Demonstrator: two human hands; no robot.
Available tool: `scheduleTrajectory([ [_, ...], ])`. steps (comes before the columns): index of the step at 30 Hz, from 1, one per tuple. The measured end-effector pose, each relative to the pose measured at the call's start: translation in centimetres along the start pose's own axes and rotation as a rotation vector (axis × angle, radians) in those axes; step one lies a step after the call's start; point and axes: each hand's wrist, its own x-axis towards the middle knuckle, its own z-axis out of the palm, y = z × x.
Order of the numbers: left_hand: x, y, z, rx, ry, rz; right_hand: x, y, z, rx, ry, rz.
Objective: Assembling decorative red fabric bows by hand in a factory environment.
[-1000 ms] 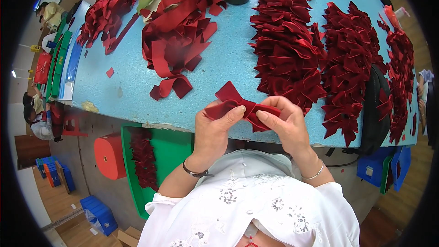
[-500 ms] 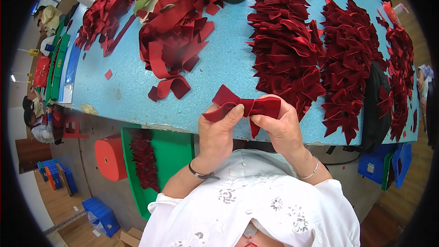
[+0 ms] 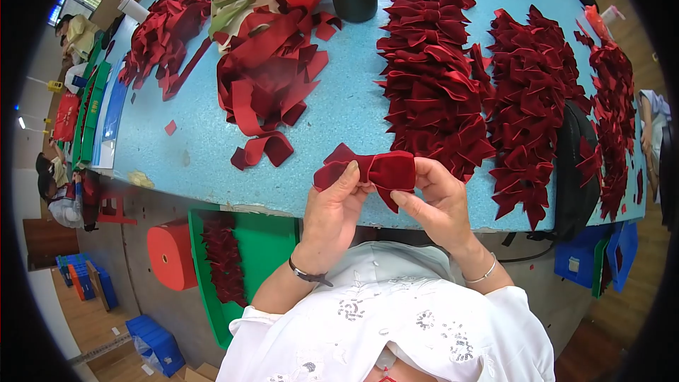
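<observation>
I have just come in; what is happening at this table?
A person is handling a dark red bow: the left hand pinches it near its middle, the right hand holds its right end. Rows of similar bows lie on the right of the blue table; loose red ribbon strips lie heaped on the left.

right hand point(image 3: 442, 206) shifted outward, at red bow point(image 3: 375, 169)'s right end

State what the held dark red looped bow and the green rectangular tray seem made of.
Dark red looped bow: probably velvet, soft and matte, from its deep colour and shaded folds. Green rectangular tray: likely plastic, smooth, from its even colour and stiff edge.
</observation>
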Motion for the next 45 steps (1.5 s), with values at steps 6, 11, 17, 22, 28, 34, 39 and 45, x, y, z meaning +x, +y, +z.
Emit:
scheduleTrajectory([
  [6, -0.1, 0.0, 0.5, -0.011, 0.051, -0.033, -0.7, 0.5, 0.7, 0.031, 0.093, 0.015],
  [11, -0.3, -0.2, 0.4, -0.046, 0.05, -0.042, -0.5, 0.9, 1.0, -0.055, 0.152, -0.078],
  [17, -0.5, -0.1, 0.7, -0.045, 0.038, -0.042, -0.5, 0.8, 0.9, 0.079, 0.147, -0.074],
  [22, -0.7, -0.2, 0.7, -0.06, 0.049, -0.066, -0.4, 0.3, 1.2, -0.023, 0.176, -0.056],
  [28, -0.6, -0.2, 0.4, -0.148, 0.074, -0.138, -0.3, 1.3, 0.9, -0.087, 0.121, -0.211],
  [34, -0.5, -0.3, 0.4, -0.134, 0.074, -0.165, -0.3, 0.9, 1.0, -0.116, 0.139, -0.197],
  [39, -0.7, -0.6, 0.6, -0.098, 0.045, -0.143, -0.2, 0.1, 1.1, -0.096, 0.19, -0.071],
  [45, -1.2, -1.1, 1.1, 0.075, -0.002, -0.03, 0.7, 0.3, 1.5, -0.276, 0.309, -0.187],
])
